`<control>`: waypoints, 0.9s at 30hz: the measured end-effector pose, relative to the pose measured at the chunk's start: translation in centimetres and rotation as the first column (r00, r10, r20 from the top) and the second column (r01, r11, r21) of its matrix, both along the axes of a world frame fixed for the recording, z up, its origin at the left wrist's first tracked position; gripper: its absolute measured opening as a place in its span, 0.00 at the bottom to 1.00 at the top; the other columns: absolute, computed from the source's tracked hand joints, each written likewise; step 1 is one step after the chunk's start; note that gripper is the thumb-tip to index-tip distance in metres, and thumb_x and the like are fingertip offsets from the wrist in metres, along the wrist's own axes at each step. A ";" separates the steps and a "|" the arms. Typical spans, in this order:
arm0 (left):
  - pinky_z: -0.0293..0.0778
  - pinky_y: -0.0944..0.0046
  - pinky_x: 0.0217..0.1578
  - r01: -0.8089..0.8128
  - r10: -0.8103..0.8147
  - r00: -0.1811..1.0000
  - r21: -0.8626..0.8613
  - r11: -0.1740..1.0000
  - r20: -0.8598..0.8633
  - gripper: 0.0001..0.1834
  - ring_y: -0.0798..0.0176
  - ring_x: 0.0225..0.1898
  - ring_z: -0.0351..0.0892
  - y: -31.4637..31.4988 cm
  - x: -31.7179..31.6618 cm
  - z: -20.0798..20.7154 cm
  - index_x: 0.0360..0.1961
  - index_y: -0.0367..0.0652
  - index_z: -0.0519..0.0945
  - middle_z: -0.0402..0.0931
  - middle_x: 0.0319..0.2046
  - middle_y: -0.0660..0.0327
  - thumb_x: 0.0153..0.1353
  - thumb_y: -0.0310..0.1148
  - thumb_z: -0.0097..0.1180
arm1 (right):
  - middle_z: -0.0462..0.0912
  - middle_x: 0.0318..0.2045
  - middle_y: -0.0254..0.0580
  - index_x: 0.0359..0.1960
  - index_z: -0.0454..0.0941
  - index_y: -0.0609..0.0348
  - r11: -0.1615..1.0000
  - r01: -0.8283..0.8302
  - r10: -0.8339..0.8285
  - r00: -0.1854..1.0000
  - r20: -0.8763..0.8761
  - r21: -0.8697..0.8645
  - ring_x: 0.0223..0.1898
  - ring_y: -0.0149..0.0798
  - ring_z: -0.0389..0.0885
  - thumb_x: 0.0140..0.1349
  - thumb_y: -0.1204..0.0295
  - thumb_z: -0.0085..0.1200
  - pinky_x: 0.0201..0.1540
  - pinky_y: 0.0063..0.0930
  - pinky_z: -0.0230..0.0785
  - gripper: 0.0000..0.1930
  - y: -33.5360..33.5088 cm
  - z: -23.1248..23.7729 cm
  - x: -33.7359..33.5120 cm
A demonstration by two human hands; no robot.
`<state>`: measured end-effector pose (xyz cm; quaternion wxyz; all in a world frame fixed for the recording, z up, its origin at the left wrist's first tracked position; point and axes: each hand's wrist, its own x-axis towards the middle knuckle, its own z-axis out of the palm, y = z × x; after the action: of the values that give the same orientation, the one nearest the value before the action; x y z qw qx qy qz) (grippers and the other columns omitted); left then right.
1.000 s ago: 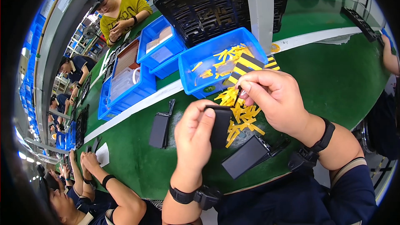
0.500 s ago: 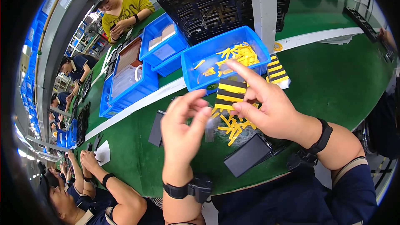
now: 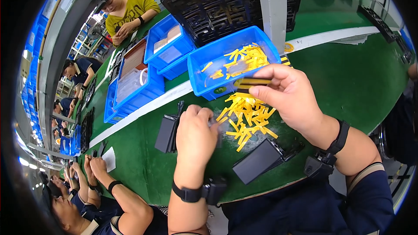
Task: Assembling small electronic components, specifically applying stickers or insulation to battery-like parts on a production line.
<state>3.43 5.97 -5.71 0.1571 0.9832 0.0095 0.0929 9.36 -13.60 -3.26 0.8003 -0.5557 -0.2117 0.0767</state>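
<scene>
My right hand (image 3: 291, 98) pinches a yellow-and-black striped sheet (image 3: 252, 82) between thumb and fingers, above the table. The sheet is tilted, almost edge-on to me. My left hand (image 3: 197, 135) is closed, fingers curled toward the thumb; what the fingertips hold, if anything, is hidden and blurred. Between the hands lies a loose pile of short yellow strips (image 3: 248, 117) on the green table. One flat black rectangular device (image 3: 260, 161) lies in front of the pile. A second black device (image 3: 166, 132) sits just left of my left hand.
A blue bin (image 3: 200, 72) with more yellow strips stands behind the pile, beside a grey post (image 3: 273, 8). More blue bins (image 3: 148, 89) line the left. Black moulded trays (image 3: 213, 8) rise behind. Co-workers sit along the left; one's hands (image 3: 96, 165) work near white paper (image 3: 109, 159).
My right hand has raised and tilted the striped sheet from facing me to nearly edge-on. My left hand has lowered slightly, and its spread fingers have closed.
</scene>
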 end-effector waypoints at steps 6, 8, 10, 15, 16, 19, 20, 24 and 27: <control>0.73 0.59 0.36 0.433 -0.464 0.883 -0.258 0.863 -0.072 0.25 0.53 0.33 0.77 -6.4 -2.5 3.4 0.37 0.38 0.78 0.76 0.30 0.54 0.38 0.40 0.71 | 0.78 0.30 0.39 0.32 0.78 0.64 0.883 0.407 -0.235 0.815 0.529 -0.235 0.29 0.31 0.77 0.49 0.78 0.60 0.37 0.22 0.70 0.08 -0.5 -0.2 0.1; 0.72 0.63 0.33 0.366 -0.425 0.896 -0.334 0.869 -0.125 0.23 0.57 0.31 0.76 -6.1 -2.6 3.2 0.37 0.39 0.77 0.75 0.29 0.56 0.40 0.38 0.70 | 0.78 0.30 0.40 0.35 0.79 0.64 0.948 0.177 -0.123 0.970 0.209 -0.264 0.28 0.33 0.77 0.49 0.78 0.60 0.34 0.24 0.69 0.10 -0.3 0.4 -0.5; 0.73 0.59 0.34 0.205 -0.360 0.903 -0.500 0.841 -0.234 0.19 0.52 0.32 0.77 -5.5 -2.3 4.0 0.35 0.38 0.75 0.76 0.30 0.53 0.44 0.34 0.67 | 0.79 0.31 0.40 0.36 0.80 0.65 0.946 0.157 -0.083 0.962 0.258 -0.284 0.31 0.32 0.77 0.50 0.79 0.59 0.36 0.24 0.69 0.10 -0.5 0.4 -0.7; 0.71 0.76 0.36 0.059 -0.236 0.971 -0.987 0.151 0.022 0.11 0.76 0.36 0.74 -4.0 -1.6 2.7 0.45 0.35 0.68 0.79 0.35 0.60 0.62 0.22 0.50 | 0.81 0.29 0.41 0.33 0.81 0.64 0.911 0.217 -0.063 0.913 0.402 -0.351 0.34 0.33 0.78 0.51 0.78 0.59 0.49 0.30 0.67 0.07 -0.7 0.3 -1.2; 0.71 0.76 0.36 0.060 -0.232 0.972 -0.987 0.151 0.023 0.11 0.76 0.36 0.74 -3.9 -1.7 2.7 0.45 0.35 0.68 0.79 0.35 0.60 0.62 0.22 0.50 | 0.81 0.29 0.41 0.33 0.81 0.64 0.912 0.214 -0.059 0.913 0.403 -0.350 0.34 0.33 0.78 0.51 0.78 0.59 0.49 0.30 0.67 0.07 -0.6 0.3 -1.2; 0.70 0.76 0.37 0.070 -0.208 0.978 -0.981 0.182 0.031 0.12 0.76 0.36 0.74 -3.8 -1.8 2.7 0.45 0.34 0.68 0.79 0.36 0.60 0.61 0.23 0.51 | 0.79 0.22 0.43 0.31 0.82 0.63 0.916 0.240 -0.073 0.889 0.453 -0.322 0.26 0.37 0.76 0.49 0.75 0.59 0.30 0.28 0.67 0.07 -0.5 0.1 -1.1; 0.70 0.76 0.37 0.069 -0.208 0.978 -0.981 0.182 0.031 0.12 0.76 0.36 0.74 -3.8 -1.8 2.7 0.45 0.34 0.68 0.79 0.36 0.60 0.61 0.23 0.51 | 0.79 0.22 0.43 0.30 0.82 0.63 0.920 0.248 -0.073 0.869 0.490 -0.304 0.26 0.38 0.76 0.49 0.75 0.58 0.30 0.29 0.67 0.07 -0.4 0.1 -1.1; 0.69 0.77 0.37 0.079 -0.199 0.979 -0.979 0.187 0.041 0.12 0.77 0.36 0.74 -3.6 -1.8 2.6 0.45 0.35 0.68 0.79 0.35 0.60 0.61 0.22 0.52 | 0.78 0.20 0.41 0.27 0.82 0.62 0.908 0.272 -0.048 0.823 0.567 -0.319 0.26 0.40 0.75 0.47 0.76 0.58 0.30 0.31 0.67 0.05 -0.4 0.2 -0.8; 0.69 0.77 0.36 0.081 -0.199 0.979 -0.976 0.204 0.040 0.12 0.77 0.35 0.73 -3.8 -1.7 2.6 0.45 0.35 0.69 0.79 0.35 0.61 0.60 0.22 0.52 | 0.78 0.20 0.42 0.26 0.81 0.62 0.909 0.281 -0.046 0.802 0.596 -0.307 0.26 0.41 0.75 0.47 0.77 0.57 0.30 0.31 0.68 0.04 -0.6 0.1 -0.7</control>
<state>1.69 2.21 -3.16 0.7434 0.6687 -0.0159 0.0056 8.62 -14.19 -3.16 0.5787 -0.7132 -0.3749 -0.1262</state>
